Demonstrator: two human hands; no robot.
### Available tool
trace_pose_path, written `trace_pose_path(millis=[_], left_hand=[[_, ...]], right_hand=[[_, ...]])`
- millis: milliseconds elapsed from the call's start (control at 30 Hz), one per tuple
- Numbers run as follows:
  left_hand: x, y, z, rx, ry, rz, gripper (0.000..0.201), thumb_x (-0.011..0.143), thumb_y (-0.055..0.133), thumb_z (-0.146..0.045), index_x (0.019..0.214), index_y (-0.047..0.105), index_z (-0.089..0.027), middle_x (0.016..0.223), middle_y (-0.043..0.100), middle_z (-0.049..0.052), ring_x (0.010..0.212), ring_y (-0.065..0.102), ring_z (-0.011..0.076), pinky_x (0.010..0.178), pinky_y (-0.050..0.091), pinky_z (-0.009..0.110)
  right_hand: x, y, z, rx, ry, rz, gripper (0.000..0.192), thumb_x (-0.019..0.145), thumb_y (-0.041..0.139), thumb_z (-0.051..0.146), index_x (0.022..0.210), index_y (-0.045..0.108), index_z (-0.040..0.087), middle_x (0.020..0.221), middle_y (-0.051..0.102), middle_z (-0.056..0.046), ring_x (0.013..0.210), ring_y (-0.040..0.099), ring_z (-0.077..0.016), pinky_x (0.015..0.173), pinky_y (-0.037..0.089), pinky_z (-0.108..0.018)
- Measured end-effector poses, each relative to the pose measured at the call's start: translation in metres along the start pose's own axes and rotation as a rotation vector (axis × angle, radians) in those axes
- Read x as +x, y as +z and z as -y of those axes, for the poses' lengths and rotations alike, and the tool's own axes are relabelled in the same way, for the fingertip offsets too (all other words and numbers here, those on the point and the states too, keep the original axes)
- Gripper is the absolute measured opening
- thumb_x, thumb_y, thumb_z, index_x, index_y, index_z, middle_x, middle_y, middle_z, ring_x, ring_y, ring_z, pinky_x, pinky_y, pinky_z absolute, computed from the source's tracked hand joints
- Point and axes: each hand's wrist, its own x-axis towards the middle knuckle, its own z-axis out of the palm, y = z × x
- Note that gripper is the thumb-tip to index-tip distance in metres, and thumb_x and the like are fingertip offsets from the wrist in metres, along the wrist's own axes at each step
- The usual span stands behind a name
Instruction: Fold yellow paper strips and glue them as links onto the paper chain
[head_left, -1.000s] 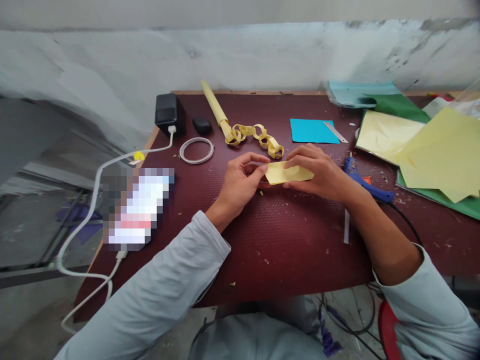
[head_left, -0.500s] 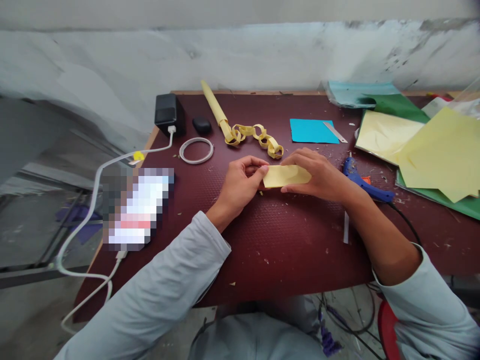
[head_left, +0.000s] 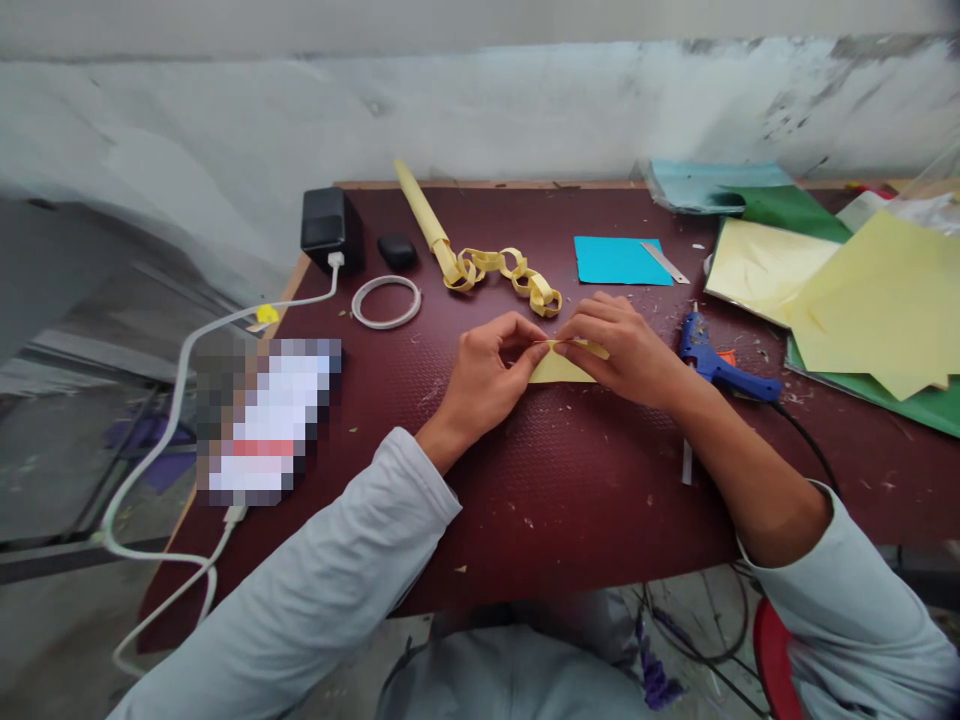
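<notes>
A small piece of yellow paper (head_left: 564,370) is held between both hands over the middle of the table. My left hand (head_left: 491,375) pinches its upper edge from the left, thumb and fingertips together. From the right, my right hand (head_left: 619,345) grips the same edge, thumb tip close to the left thumb. Part of the paper is hidden behind the right fingers. Beyond the hands lies a chain of yellow paper loops (head_left: 514,268), joined to a rolled yellow paper tube (head_left: 421,205).
A blue glue gun (head_left: 724,370) lies right of my right hand. Behind are a blue card (head_left: 619,262) with a metal blade (head_left: 664,263) and yellow sheets (head_left: 877,305). On the left are a white ring (head_left: 386,302), a black box (head_left: 327,222) and a cabled phone (head_left: 274,420).
Both hands have come together along the paper's upper edge, the right one moving left. The paper has tilted and hangs below the fingertips, its upper edge now pinched by both hands.
</notes>
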Motion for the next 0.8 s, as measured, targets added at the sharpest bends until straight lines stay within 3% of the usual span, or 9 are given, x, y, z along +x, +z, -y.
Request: trace_pose_path(millis=[200,367,633,800], left_hand=[[0.000,-0.001,-0.003,-0.009,-0.009,-0.016,0.012,0.094,0.080,-0.028,0.093,0.077,-0.017,0.089,0.081,0.005,0.079,0.074,0.0170,0.069,0.056,0.027],[0.001,-0.004,-0.006,-0.030,-0.013,-0.076,0.012,0.094,0.082,-0.028,0.091,0.078,-0.017,0.089,0.082,0.005,0.078,0.074,0.0160,0.071,0.057,0.027],[0.006,-0.012,-0.001,-0.035,-0.033,-0.255,0.013,0.095,0.083,-0.028,0.093,0.074,-0.019,0.093,0.081,0.005,0.082,0.075,0.0158,0.075,0.061,0.028],[0.006,-0.011,0.001,-0.022,-0.008,-0.247,0.012,0.096,0.082,-0.027,0.094,0.072,-0.020,0.090,0.078,0.003,0.079,0.074,0.0157,0.070,0.057,0.027]], right_hand=[[0.000,0.001,0.002,0.014,-0.011,-0.014,0.017,0.115,0.053,0.026,0.105,0.067,0.023,0.103,0.072,-0.008,0.099,0.061,-0.0263,0.091,0.040,-0.042],[-0.001,-0.006,-0.001,-0.040,0.072,-0.009,0.018,0.113,0.053,0.026,0.104,0.068,0.025,0.107,0.074,-0.008,0.102,0.061,-0.0277,0.091,0.040,-0.045],[-0.008,-0.015,-0.030,-0.186,0.275,-0.108,0.015,0.108,0.056,0.028,0.099,0.067,0.024,0.103,0.070,-0.011,0.100,0.061,-0.0321,0.090,0.044,-0.050],[-0.009,-0.018,-0.038,-0.225,0.317,-0.162,0.009,0.104,0.058,0.025,0.098,0.066,0.024,0.102,0.068,-0.012,0.098,0.062,-0.0332,0.091,0.047,-0.053]])
